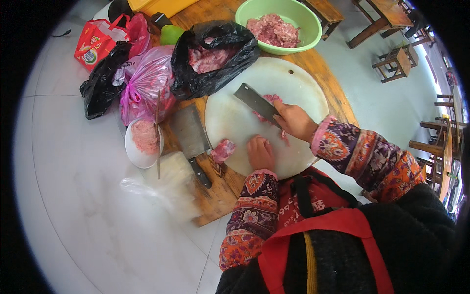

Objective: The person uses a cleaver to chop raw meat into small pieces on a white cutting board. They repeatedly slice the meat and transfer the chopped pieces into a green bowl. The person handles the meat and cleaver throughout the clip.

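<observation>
My right hand grips a narrow kitchen cleaver, its dark blade slanting across the round white cutting board. Raw meat pieces lie around the blade, and a thin strip is just below my right hand. My left hand rests on the near part of the board with its fingers curled together; nothing shows in it, though its palm is hidden. To its left, a larger chunk of raw meat sits at the board's edge. Beside that lies a broad cleaver with a black handle.
A green basin of minced meat stands beyond the board. Left of it are a black plastic bag holding meat and a tied pink bag. A white bowl of pink mince, a chopstick and clear plastic bags edge the wooden table.
</observation>
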A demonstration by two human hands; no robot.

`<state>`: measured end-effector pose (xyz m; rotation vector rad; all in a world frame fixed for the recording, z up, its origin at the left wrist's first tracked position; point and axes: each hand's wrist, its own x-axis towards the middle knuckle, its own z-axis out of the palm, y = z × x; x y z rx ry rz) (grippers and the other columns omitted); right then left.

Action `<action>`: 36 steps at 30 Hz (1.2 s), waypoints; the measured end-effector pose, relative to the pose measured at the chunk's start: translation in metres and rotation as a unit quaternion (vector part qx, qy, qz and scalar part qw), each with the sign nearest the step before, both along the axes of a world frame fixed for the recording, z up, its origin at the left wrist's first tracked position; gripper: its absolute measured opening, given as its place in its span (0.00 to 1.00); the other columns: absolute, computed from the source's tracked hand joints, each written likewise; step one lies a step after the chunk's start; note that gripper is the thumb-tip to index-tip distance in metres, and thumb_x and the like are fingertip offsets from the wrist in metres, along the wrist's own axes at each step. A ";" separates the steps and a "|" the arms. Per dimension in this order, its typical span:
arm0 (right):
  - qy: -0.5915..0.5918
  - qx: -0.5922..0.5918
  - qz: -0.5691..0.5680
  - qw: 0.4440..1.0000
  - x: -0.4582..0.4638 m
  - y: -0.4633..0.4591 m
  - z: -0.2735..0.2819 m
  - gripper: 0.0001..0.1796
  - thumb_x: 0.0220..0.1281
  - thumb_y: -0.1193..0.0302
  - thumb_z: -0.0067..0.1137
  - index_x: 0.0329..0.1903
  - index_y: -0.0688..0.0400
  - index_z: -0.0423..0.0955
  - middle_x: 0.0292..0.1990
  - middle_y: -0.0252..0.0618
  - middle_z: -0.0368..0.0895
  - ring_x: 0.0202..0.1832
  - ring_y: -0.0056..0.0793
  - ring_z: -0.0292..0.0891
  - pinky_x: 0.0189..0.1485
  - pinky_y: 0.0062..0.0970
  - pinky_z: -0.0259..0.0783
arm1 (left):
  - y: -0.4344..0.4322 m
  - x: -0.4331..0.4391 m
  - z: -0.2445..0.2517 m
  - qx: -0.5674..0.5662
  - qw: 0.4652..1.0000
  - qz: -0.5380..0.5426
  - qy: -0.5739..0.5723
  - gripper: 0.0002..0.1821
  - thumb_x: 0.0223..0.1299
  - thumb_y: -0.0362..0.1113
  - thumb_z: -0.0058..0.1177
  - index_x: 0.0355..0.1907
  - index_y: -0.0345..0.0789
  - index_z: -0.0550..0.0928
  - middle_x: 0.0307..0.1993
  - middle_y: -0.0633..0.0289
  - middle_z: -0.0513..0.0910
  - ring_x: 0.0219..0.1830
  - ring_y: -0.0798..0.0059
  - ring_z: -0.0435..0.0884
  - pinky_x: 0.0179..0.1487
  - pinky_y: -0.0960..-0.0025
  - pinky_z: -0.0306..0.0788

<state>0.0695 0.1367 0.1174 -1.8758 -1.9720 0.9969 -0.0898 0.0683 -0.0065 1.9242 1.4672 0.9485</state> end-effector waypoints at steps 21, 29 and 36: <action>-0.123 -0.034 0.082 0.988 -0.024 -0.082 -0.011 0.12 0.60 0.76 0.47 0.47 0.61 0.63 0.37 0.56 0.76 0.33 0.59 0.77 0.33 0.49 0.73 | -0.019 -0.007 -0.010 0.008 0.997 0.074 -0.030 0.09 0.53 0.30 0.60 0.33 0.36 0.74 0.39 0.56 0.77 0.43 0.52 0.74 0.50 0.55 0.68; -0.109 -0.039 0.106 0.988 -0.047 -0.030 -0.009 0.12 0.61 0.76 0.47 0.48 0.59 0.64 0.38 0.55 0.77 0.36 0.57 0.79 0.34 0.49 0.73 | -0.019 -0.013 -0.007 -0.004 0.998 0.056 -0.020 0.10 0.53 0.31 0.59 0.36 0.35 0.74 0.39 0.54 0.76 0.44 0.51 0.73 0.48 0.54 0.68; -0.096 -0.027 0.103 0.990 -0.010 -0.090 0.001 0.13 0.60 0.78 0.45 0.48 0.61 0.63 0.39 0.56 0.77 0.36 0.57 0.79 0.35 0.49 0.74 | -0.020 -0.008 -0.005 0.019 0.996 0.066 -0.062 0.08 0.54 0.30 0.58 0.36 0.35 0.74 0.40 0.53 0.75 0.43 0.50 0.73 0.48 0.53 0.67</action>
